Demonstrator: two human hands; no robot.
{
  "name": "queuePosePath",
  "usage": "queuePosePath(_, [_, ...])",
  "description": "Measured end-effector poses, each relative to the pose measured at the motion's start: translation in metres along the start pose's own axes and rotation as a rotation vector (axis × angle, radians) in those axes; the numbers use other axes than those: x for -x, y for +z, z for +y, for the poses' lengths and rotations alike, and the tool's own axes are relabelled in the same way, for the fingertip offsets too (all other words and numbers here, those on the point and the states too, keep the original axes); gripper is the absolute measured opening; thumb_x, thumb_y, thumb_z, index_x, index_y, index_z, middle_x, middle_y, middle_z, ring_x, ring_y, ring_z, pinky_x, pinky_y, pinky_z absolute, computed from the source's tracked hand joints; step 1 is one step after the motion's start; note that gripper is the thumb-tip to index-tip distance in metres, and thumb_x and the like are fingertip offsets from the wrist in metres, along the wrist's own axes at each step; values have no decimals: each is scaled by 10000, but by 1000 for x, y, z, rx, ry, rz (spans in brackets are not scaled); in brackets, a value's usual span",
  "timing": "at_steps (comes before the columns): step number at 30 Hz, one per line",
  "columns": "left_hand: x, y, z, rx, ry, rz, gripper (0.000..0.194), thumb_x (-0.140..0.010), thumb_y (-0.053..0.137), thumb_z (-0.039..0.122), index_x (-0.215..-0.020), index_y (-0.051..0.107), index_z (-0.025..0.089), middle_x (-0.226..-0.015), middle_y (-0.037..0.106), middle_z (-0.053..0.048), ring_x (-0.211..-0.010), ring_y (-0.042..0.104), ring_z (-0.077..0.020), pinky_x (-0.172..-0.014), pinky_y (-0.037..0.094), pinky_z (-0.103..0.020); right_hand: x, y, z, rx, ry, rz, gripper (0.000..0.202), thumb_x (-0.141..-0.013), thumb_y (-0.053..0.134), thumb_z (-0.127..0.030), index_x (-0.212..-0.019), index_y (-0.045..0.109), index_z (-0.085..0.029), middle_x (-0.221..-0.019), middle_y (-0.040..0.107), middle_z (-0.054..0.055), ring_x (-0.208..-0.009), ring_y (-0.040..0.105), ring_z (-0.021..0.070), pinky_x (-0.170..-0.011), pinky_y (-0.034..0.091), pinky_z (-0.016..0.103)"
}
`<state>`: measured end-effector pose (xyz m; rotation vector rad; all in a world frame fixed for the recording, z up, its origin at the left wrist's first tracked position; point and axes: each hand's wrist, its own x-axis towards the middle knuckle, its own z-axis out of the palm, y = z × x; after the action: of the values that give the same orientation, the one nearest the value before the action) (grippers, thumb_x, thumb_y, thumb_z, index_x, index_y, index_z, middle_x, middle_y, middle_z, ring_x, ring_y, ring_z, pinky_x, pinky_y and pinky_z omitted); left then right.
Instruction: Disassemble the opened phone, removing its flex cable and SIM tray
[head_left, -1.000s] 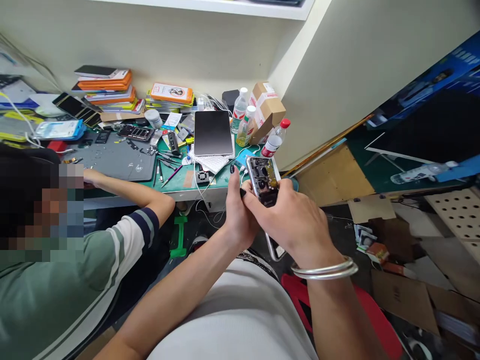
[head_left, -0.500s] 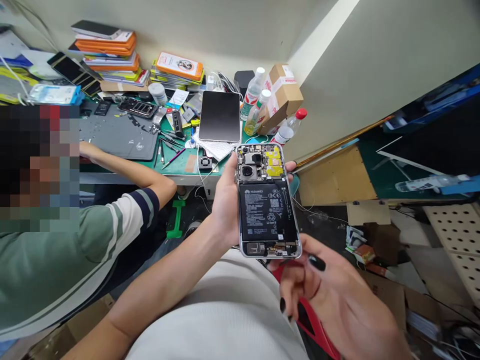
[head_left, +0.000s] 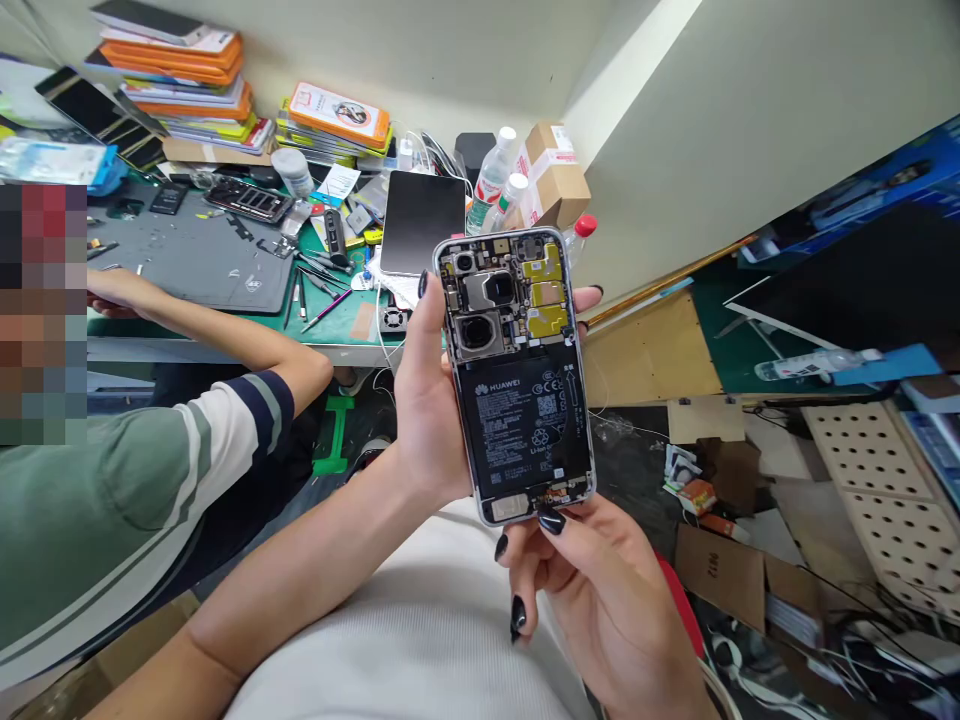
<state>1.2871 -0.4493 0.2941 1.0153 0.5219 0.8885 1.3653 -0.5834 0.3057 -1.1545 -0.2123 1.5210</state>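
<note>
A long green table (head_left: 322,333) runs along the wall, with lots of little things on it. A person in a green shirt (head_left: 142,480) sits at the left, with one arm on a big gray mat (head_left: 217,270). A flat tablet (head_left: 421,222) with a dark screen lies on the table, just behind the phone as we look.

The right hand (head_left: 600,590) is under the bottom end of the phone. Its fingers are curled in loosely, and the tip of its thumb is at the bottom edge. I cannot tell if it pinches the phone or only rests there. The left hand (head_left: 431,410) grips the phone from below. Its thumb goes up the left side, and its fingertips peek out past the right side.

The phone (head_left: 517,385) is up in the air in front of the white top (head_left: 420,610), with its insides showing. A black battery (head_left: 517,425) fills its lower part. Yellow patches (head_left: 546,322) and a round lens (head_left: 475,331) sit above that.
</note>
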Motion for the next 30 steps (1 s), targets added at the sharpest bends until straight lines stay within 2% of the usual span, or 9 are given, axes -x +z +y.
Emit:
queuePosePath(6, [0,7,7,214,-83,38,884,-894,-108,622,-1186,631,234,-942,716,-83,-1047,663,-261,-676,553,-385,-3,3,0,-6,-27,60,56,-726,710,-184,-700,739,-144,-575,711,64,-399,617,135,-357,537,186])
queuePosePath(11, [-2,8,4,258,-84,47,902,-889,-129,614,-1136,648,227,-963,709,-94,-963,685,-263,-634,547,-393,-3,5,-2,-12,-66,101,50,-700,713,-180,-678,746,-149,-518,688,36,-389,608,127,-357,545,185])
queuePosePath(15, [0,8,1,208,-57,27,883,-901,-98,634,-1178,638,232,-1021,702,-78,-893,701,-247,-628,562,-371,-4,7,-2,-9,-82,105,80,-707,697,-183,-651,738,-145,-495,678,32,-363,600,121,-355,536,168])
queuePosePath(19, [1,7,2,287,-67,29,858,-905,-42,657,-1232,614,212,-1114,684,-79,-1030,675,-274,-693,580,-384,-4,7,-1,-10,-67,92,92,-726,679,-172,-668,741,-136,-513,690,38,-359,619,135,-365,547,180])
queuePosePath(23, [-1,6,5,253,-122,37,873,-889,-57,678,-1238,594,213,-1188,665,-69,-1201,588,-298,-744,579,-383,-3,6,-1,-15,-81,58,64,-723,697,-172,-697,754,-158,-554,720,53,-407,663,169,-397,578,216])
queuePosePath(26, [-2,6,6,356,-155,8,881,-867,-99,675,-1227,565,221,-1323,604,-53,-1229,571,-288,-814,580,-403,-3,6,-1,-4,-105,47,60,-727,702,-164,-710,759,-163,-564,727,59,-421,673,179,-399,582,224])
queuePosePath(30, [-2,5,6,428,-169,-9,833,-859,-52,698,-1253,508,224,-1376,570,-59,-1223,575,-304,-853,569,-452,-3,8,-1,13,-127,66,68,-731,695,-163,-697,754,-160,-542,716,52,-393,651,165,-375,568,213])
